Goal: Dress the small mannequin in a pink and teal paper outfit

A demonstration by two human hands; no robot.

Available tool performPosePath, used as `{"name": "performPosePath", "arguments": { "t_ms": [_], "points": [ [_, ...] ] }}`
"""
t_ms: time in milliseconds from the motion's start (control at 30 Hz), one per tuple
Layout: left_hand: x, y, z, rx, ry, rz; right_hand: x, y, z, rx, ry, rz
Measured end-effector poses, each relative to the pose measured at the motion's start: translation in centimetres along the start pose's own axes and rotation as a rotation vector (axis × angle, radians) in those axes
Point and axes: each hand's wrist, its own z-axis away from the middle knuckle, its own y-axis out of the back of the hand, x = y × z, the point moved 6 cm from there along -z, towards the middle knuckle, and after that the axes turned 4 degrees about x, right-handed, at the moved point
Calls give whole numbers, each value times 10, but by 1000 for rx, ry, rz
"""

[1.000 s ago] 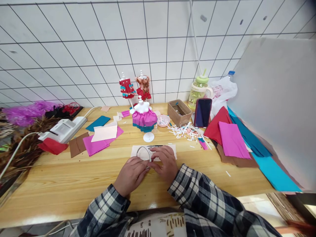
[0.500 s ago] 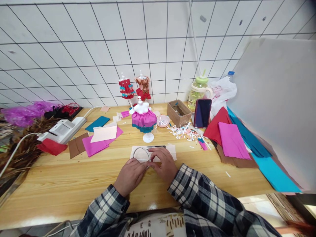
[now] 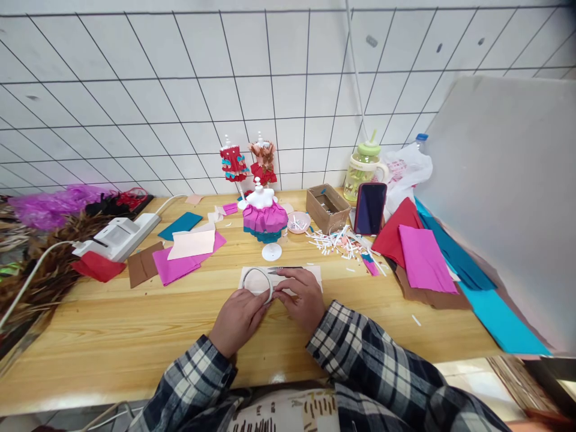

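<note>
My left hand (image 3: 238, 321) is closed on the near side of a thin pale ring, which looks like a nearly used-up roll of narrow tape (image 3: 245, 277). My right hand (image 3: 302, 300) pinches at the roll's right edge with thumb and fingertips; any loose tape end there is too small to make out. Under both lies a pale pink sheet of crepe paper (image 3: 315, 271) on the table. Dark-handled snips (image 3: 273, 272) rest on that sheet, partly behind my right fingers. Just beyond stands a small white dress form (image 3: 260, 198) wearing a ruffled magenta and teal paper skirt (image 3: 265, 221).
Two dressed forms (image 3: 234, 163) stand by the tiled wall. Right of centre are a cardboard box (image 3: 327, 210), a pink dish (image 3: 298, 222), white paper scraps (image 3: 330, 242), a phone (image 3: 370, 209) and a jug (image 3: 362, 168). Coloured paper (image 3: 427, 258) lies right; a power strip (image 3: 117, 236) sits left.
My right fingers have shifted slightly down along the roll's right edge, showing more of its rim. The view has tilted a little; the left hand keeps its hold.
</note>
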Motion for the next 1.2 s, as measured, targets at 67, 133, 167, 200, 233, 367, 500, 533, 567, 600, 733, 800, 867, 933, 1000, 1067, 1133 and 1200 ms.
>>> {"name": "performPosePath", "arguments": {
  "t_ms": [67, 133, 167, 200, 233, 367, 500, 533, 567, 600, 733, 800, 867, 933, 1000, 1067, 1133, 1200],
  "points": [
    [-3, 4, 0, 12, 20, 30, 0, 2, -1, 9, -5, 6],
    [-10, 12, 2, 49, 54, 106, 2, 5, -3, 20, -21, 9],
    [-14, 16, 3, 69, 73, 146, 4, 8, -4, 34, -34, 10],
    [-19, 21, 5, 90, 91, 176, 6, 10, -5, 52, -47, 9],
    [-23, 25, 7, 111, 109, 190, 7, 12, -6, 70, -58, 7],
    [-32, 39, 15, 165, 183, 143, 10, 15, -8, 84, -64, -5],
    [-33, 43, 16, 199, 277, 63, 6, 10, -6, 35, -41, -30],
    [-33, 44, 16, 222, 309, 57, 4, 9, -6, 17, -34, -38],
    [-33, 44, 16, 247, 347, 64, 1, 7, -5, -2, -20, -46],
    [-34, 44, 16, 275, 394, 83, -3, 5, -5, -24, 2, -52],
    [-49, 37, 24, 343, 656, 254, -21, 0, 0, -76, 131, -63],
    [-71, 40, 37, 451, 844, 293, -22, 3, 1, -23, 123, -80],
    [-99, 50, 53, 592, 994, 228, -16, 8, 1, 33, 57, -100],
    [-122, 55, 55, 477, 914, 76, -9, 9, 1, 26, -5, -115],
    [-135, 55, 52, 320, 779, -53, -6, 6, 0, -29, -13, -134],
    [-140, 54, 52, 232, 760, -187, -7, 2, 0, -82, 14, -152],
    [-134, 55, 51, 207, 791, -321, -11, -3, 1, -135, 47, -154],
    [-117, 57, 44, 236, 755, -347, -14, -7, 3, -184, 71, -148]
  ]
}}
